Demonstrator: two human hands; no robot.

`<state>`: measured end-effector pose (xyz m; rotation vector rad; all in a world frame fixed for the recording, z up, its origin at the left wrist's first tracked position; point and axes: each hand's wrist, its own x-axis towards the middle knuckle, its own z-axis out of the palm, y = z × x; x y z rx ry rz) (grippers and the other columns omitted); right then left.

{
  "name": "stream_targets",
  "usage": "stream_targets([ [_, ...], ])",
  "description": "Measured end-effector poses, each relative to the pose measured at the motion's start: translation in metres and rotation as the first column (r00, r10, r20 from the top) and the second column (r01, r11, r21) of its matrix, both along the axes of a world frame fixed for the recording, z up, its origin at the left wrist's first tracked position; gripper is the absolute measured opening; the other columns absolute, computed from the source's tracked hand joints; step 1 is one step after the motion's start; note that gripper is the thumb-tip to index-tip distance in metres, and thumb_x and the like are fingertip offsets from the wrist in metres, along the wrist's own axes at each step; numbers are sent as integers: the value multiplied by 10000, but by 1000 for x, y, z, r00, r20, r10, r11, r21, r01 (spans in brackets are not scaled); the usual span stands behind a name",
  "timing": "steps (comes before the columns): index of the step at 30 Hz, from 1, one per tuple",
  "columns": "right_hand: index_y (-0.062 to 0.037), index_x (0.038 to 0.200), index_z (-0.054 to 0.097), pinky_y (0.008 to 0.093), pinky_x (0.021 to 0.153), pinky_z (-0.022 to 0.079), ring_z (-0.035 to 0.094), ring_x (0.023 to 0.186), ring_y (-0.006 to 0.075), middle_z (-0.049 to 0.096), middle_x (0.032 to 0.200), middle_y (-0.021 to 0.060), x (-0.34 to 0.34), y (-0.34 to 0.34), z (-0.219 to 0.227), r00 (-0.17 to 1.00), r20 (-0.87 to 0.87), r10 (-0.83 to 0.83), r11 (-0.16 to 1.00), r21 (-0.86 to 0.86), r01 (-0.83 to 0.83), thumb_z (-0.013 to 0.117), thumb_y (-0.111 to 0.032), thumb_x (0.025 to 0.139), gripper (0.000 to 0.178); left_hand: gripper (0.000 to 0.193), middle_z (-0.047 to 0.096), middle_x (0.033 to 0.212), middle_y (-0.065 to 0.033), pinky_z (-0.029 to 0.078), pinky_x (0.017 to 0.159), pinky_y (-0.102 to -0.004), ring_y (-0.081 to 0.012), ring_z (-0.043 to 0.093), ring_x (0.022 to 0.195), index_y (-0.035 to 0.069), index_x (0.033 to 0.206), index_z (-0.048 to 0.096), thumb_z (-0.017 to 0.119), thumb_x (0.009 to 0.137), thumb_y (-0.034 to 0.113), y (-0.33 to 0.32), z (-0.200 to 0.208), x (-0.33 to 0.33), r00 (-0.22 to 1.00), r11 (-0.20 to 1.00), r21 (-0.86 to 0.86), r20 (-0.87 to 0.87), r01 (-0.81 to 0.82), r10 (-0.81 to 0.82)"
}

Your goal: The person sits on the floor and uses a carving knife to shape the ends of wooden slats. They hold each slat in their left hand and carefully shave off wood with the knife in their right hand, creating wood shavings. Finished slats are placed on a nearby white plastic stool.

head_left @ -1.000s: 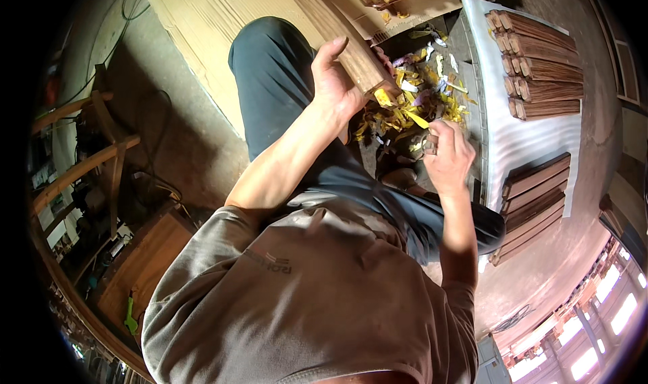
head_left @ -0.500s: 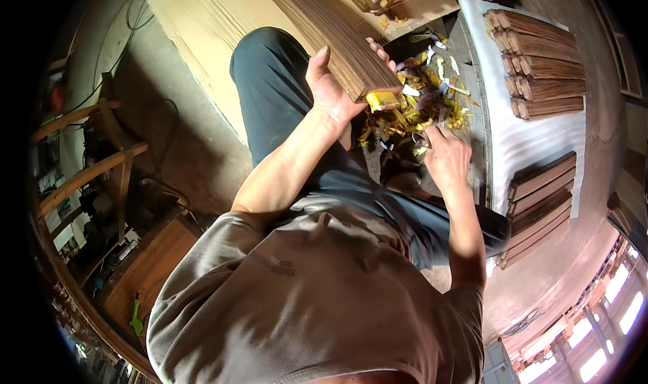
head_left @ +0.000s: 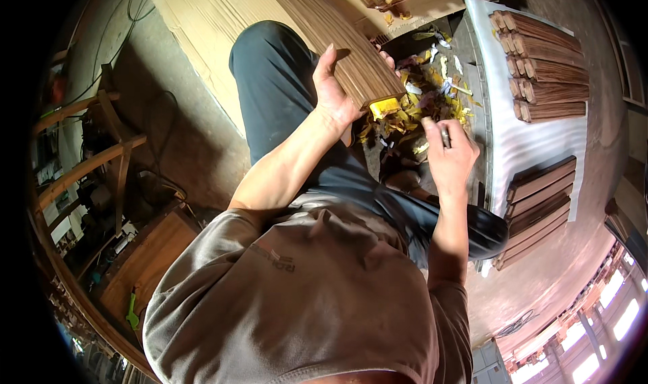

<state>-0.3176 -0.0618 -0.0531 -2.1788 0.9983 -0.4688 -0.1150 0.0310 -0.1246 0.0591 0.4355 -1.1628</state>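
Note:
My left hand [head_left: 333, 99] grips a long brown wooden board [head_left: 347, 49] near its close end, thumb on one side and fingertips showing on the other. The board slants up and away past my knee. Yellow tape [head_left: 385, 108] covers the stub at its close end. Right of that end, a short gap away, my right hand [head_left: 452, 156] is curled around a small metallic object [head_left: 445, 138], whose kind I cannot make out. Torn yellow and whitish tape scraps [head_left: 432, 104] are piled below the board's end.
Corrugated cardboard [head_left: 202, 29] covers the floor at upper left. On the right, white foam sheeting [head_left: 503, 137] bears a stack of wooden pieces [head_left: 550, 66] and a row of flat slats [head_left: 540, 198]. A curved wooden frame [head_left: 91, 171] stands at far left.
My right hand has drawn back a little from the tape scraps and turned, so the metallic object shows between its fingers. My left hand still holds the board, shifted slightly.

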Motion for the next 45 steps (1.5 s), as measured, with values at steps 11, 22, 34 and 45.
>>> stream_targets([
  [11, 46, 1002, 619, 212, 493, 468, 633, 602, 132, 706, 981, 203, 15, 20, 26, 717, 648, -256, 928, 373, -6, 527, -315, 1041, 375, 787, 577, 1209, -192, 415, 1082, -566, -352, 571, 1151, -26, 1306, 495, 686, 780, 526, -2, -3, -1, 995, 999, 36, 92, 20, -23],
  [22, 44, 1000, 653, 304, 676, 583, 715, 805, 219, 723, 1008, 191, 30, 25, -1, 823, 566, 49, 985, 109, -133, 684, -37, 919, 118, 768, 586, 1202, -215, 456, 1034, -567, -375, 579, 1141, -48, 1302, 488, 677, 795, 498, 1, -4, -2, 991, 997, 76, 130, -28, 18],
  [34, 2, 916, 657, 338, 678, 545, 666, 807, 248, 691, 806, 113, -16, 9, 43, 921, 255, 294, 948, -199, -248, 594, -148, 984, 177, 783, 561, 1184, -225, 479, 982, -558, -358, 566, 1121, -59, 1296, 464, 683, 734, 440, -5, 8, 17, 998, 986, -157, 13, -61, 63],
  [45, -83, 1059, 725, 333, 646, 534, 639, 811, 238, 691, 1087, 66, 58, 10, 5, 872, 9, 489, 712, -582, -394, 755, -50, 754, 309, 758, 595, 1163, -229, 482, 993, -551, -371, 590, 1094, -56, 1266, 504, 673, 752, 475, 4, 0, 15, 994, 998, -62, 101, -24, 31],
])
